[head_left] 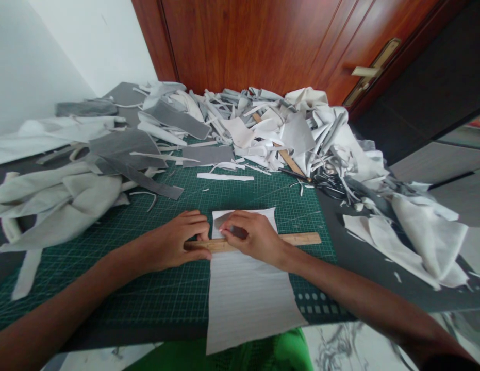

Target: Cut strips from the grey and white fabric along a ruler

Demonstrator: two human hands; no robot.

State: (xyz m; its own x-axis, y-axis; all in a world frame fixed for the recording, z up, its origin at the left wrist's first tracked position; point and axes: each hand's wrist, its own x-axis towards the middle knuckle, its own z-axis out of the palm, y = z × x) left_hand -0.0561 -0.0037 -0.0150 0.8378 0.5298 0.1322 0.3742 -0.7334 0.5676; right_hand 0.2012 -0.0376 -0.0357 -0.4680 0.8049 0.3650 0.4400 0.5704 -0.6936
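Observation:
A pale cloth strip [247, 299] with faint crosswise lines lies on the green cutting mat [147, 293], its near end hanging over the table edge. Across its upper part rests a wooden ruler [303, 238]. My left hand [176, 241] grips the ruler's left end, thumb on the near side and fingers on the far side. Over the middle of the ruler, my right hand [257, 237] is closed in a pinch at the cloth. What sits between those fingertips is hard to make out. A small grey patch [220, 222] shows on the cloth beside them.
A heap of white and grey fabric scraps [240, 129] runs along the back, before a wooden door [243, 41]. Folded cloth [81, 201] lies at left, more cloth [421, 242] at right. A second wooden stick [290, 161] pokes out near black cords [332, 185].

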